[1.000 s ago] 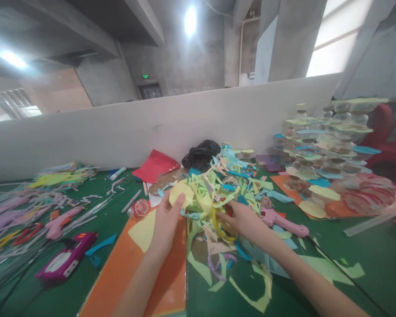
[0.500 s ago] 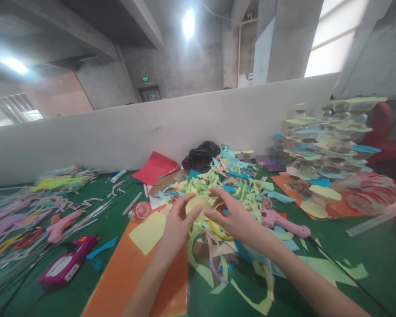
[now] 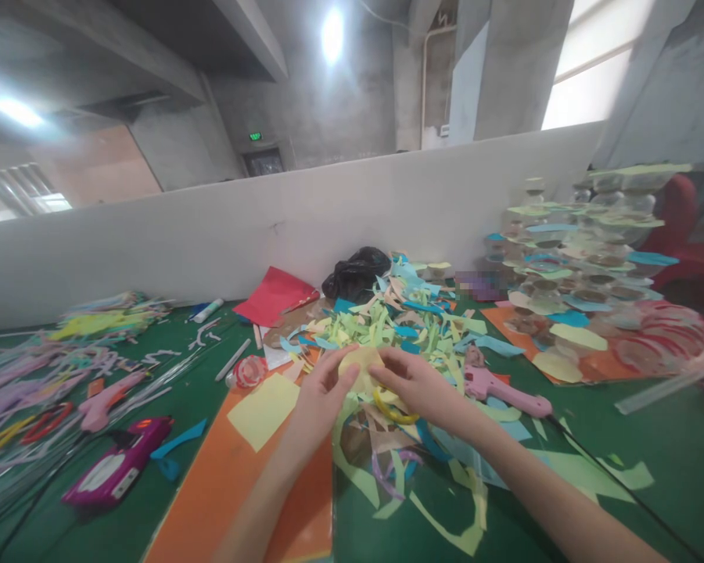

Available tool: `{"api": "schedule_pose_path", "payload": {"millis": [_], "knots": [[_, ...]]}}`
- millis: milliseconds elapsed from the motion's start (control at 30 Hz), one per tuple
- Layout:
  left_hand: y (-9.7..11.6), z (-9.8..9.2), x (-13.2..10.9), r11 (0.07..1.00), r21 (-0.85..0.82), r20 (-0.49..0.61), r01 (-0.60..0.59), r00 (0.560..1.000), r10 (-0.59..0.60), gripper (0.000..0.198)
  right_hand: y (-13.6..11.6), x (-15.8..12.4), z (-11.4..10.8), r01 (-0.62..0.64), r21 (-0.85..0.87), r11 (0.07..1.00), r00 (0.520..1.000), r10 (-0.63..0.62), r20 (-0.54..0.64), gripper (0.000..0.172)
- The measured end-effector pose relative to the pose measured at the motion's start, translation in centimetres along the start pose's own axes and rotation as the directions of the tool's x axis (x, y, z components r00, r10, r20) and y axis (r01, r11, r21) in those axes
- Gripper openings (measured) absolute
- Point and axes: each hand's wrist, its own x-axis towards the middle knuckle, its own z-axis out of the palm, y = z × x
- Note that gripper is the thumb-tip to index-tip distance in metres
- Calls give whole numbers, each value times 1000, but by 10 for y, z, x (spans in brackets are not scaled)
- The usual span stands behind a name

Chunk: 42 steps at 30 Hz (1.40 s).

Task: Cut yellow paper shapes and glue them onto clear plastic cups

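Note:
A pale yellow paper piece (image 3: pixel 360 370) with a rounded edge stands between my hands. My left hand (image 3: pixel 322 389) pinches its left side, and my right hand (image 3: pixel 407 383) holds its right side. Under my right hand lies a yellow curved paper strip (image 3: pixel 394 412). Both hands sit just in front of a heap of green, yellow and blue paper scraps (image 3: pixel 396 322). A flat yellow paper square (image 3: pixel 264 410) lies on an orange board (image 3: pixel 211 500) below my left hand. The lower part of the yellow piece is hidden by my fingers.
A pink glue gun (image 3: pixel 496 385) lies right of my right hand, and a magenta glue gun (image 3: pixel 117 461) lies at left on the green table mat (image 3: pixel 662 461). A black plastic bag (image 3: pixel 357 274), red paper (image 3: pixel 275 295) and a white partition (image 3: pixel 152 270) stand behind.
The yellow paper piece has moved right, from my left hand to between both hands. My right hand has come from the scraps up onto its right side.

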Motion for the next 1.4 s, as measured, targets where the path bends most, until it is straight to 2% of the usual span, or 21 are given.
{"api": "schedule_pose_path", "payload": {"millis": [267,433,533,667,733,933,1100,1400], "knots": [[-4,4,0,1000,16,-20,18,1000,-18,41,4,-1,1,-3,-66,998,1000,2,-3,29],[-4,6,1,995,96,-54,-11,998,16,35,7,-1,2,14,-88,996,998,-20,-67,34],[-6,6,0,986,154,-11,-59,998,62,36,10,0,2,34,-83,996,992,-43,-117,41],[-12,6,-2,973,191,76,-127,990,115,35,10,2,-1,50,-67,996,993,-57,-108,28],[-13,5,-2,970,199,100,-143,987,125,34,10,3,-3,40,-64,997,993,-47,-109,27],[-11,6,-3,969,184,106,-164,984,146,33,11,3,-7,45,-82,996,990,-55,-131,43],[-12,4,-4,967,208,65,-144,989,133,32,11,0,-5,110,-102,989,990,-118,-78,28],[-10,3,-5,974,170,93,-148,987,133,31,12,1,-6,87,-95,992,991,-96,-93,23]]}}
